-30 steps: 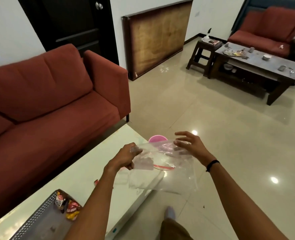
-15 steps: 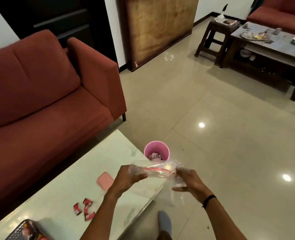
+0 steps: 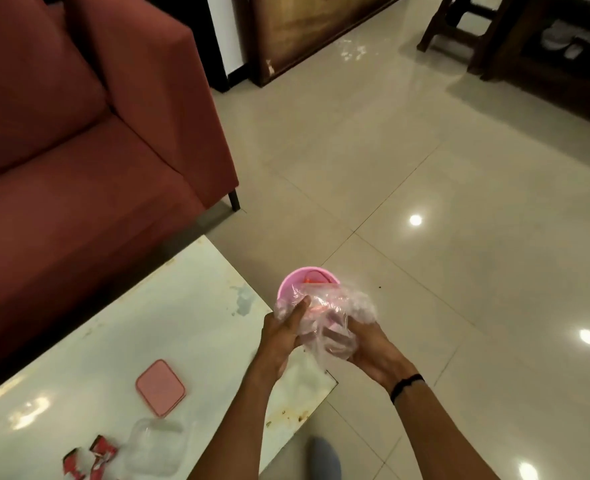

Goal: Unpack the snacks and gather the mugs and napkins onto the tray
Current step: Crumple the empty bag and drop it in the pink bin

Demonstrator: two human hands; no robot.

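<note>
Looking down from the head camera, we see our left hand (image 3: 281, 336) and right hand (image 3: 369, 348) both closed on a crumpled clear plastic bag (image 3: 328, 320), held just over a pink bin (image 3: 298, 285) on the floor beside the desk (image 3: 131, 323). A pink lid (image 3: 160, 388), a clear container (image 3: 155, 446) and red snack wrappers (image 3: 91, 459) lie on the desk.

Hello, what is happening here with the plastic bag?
A person is crumpling a clear plastic bag between the left hand and the right hand, just above a pink bin on the floor beside the table. On the table lie a pink lid, a clear container and red wrappers.
</note>
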